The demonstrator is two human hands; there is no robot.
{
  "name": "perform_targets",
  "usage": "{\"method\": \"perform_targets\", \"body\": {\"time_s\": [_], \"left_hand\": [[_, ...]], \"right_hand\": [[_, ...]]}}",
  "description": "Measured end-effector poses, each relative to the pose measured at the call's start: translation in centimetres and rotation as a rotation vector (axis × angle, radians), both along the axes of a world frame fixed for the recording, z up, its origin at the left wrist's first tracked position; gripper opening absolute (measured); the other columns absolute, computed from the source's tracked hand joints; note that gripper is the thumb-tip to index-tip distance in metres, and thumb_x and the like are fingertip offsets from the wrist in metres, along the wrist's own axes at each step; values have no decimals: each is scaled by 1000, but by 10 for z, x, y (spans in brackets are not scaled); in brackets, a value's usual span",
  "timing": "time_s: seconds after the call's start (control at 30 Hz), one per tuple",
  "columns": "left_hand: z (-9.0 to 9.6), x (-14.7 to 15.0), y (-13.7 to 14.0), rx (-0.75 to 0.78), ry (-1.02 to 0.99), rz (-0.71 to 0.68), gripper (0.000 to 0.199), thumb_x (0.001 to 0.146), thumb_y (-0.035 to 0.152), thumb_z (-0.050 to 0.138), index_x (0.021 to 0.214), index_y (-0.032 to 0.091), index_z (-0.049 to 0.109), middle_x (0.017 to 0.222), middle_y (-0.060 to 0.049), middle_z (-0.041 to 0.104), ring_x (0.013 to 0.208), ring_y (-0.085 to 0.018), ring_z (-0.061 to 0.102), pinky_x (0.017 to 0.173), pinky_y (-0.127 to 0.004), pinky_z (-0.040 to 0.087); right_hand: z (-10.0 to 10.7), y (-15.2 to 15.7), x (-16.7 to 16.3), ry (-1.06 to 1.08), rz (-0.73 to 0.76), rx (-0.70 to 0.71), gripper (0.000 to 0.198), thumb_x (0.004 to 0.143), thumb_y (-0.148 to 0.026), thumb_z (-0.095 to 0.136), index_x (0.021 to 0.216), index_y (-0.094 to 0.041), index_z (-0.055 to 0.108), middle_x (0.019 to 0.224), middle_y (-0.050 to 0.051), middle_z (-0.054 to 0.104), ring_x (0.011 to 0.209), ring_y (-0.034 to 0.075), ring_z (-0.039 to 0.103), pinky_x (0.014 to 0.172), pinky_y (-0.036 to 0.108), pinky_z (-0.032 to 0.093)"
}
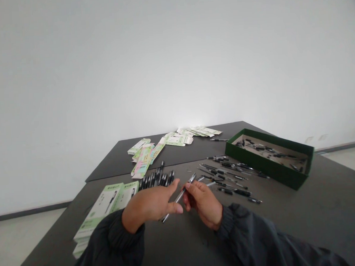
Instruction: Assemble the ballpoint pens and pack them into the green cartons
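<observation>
A clear-barrelled pen with a dark grip (180, 196) slants across the middle, pinched between the thumb and fingers of my right hand (203, 205). Its lower end passes behind the thumb of my left hand (151, 204). That left hand is open, thumb and fingers apart, close beside the pen; I cannot tell whether it touches it. Just beyond the left hand lies a row of black-capped pens (156, 178), partly hidden by it. Loose pens and pen parts (227, 172) are scattered past my right hand.
Stacked green-and-white pen boxes (102, 208) stand at the left. Flattened cartons (145, 160) and more cardboard sleeves (199, 131) lie toward the back. A green open box (268, 160) with pens inside sits at the right on the dark table (327, 216). A white wall (173, 61) rises behind.
</observation>
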State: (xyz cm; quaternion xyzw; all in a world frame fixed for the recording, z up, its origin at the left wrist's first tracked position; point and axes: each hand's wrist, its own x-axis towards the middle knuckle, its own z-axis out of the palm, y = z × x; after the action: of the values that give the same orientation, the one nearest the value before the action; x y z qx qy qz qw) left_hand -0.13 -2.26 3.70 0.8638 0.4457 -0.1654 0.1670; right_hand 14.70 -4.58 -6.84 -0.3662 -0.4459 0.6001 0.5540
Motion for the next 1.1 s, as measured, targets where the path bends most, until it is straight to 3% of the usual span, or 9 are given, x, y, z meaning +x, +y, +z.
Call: {"method": "perform_targets", "body": {"time_s": [0.1,0.23,0.4,0.57,0.73,0.87,1.0,1.1], "left_hand": [[6,-10,-2,15,-4,-28,84,83,54,40,143,8,4,128,-24,49,112,-32,50,87,-38,39],[9,-16,-5,42,2,-63,83,84,58,34,143,7,7,123,-24,53,106,-30,54,83,-35,40],[10,-22,-8,80,-43,-74,82,83,61,32,143,10,9,120,-22,56,101,-31,57,78,-33,41],[17,-23,-16,86,-22,-65,83,83,61,32,142,7,10,113,-22,61,100,-33,58,77,-36,42],[25,-19,-26,71,-4,-105,82,83,60,33,142,7,11,114,-23,59,101,-34,57,77,-37,42],[25,-22,-26,61,-12,-134,81,83,60,34,142,8,14,117,-23,58,101,-33,57,78,-35,42],[21,-29,-23,50,-40,-142,80,84,59,34,143,10,11,120,-20,57,105,-30,55,80,-32,41],[20,-31,-20,42,-33,-150,83,84,60,33,143,11,4,130,-20,49,112,-28,51,85,-31,39]], "right_hand": [[7,14,-1,-404,-16,69,37,84,-45,43,64,-15,50,51,-1,51,41,9,46,43,21,34],[19,35,-8,-1041,-87,218,40,86,-40,39,63,-14,59,59,5,60,55,14,56,52,23,37],[23,57,-24,-1526,-72,173,33,85,-30,39,83,-14,68,86,15,67,80,22,63,65,28,43],[15,72,-32,-1545,-12,155,22,80,-23,49,85,-14,68,90,17,67,85,26,63,71,34,46],[11,84,-35,-1530,-26,90,19,76,-22,55,72,-10,68,80,19,67,75,26,65,60,31,45],[17,83,-34,-1488,-63,122,20,77,-22,52,70,-10,66,78,17,67,74,24,64,57,28,42],[28,70,-17,-1447,-116,172,16,75,-21,53,81,-10,63,83,16,66,75,20,62,60,26,40],[36,59,13,-1358,-190,206,19,77,-18,49,93,-13,57,78,9,66,63,13,58,57,22,38]]}}
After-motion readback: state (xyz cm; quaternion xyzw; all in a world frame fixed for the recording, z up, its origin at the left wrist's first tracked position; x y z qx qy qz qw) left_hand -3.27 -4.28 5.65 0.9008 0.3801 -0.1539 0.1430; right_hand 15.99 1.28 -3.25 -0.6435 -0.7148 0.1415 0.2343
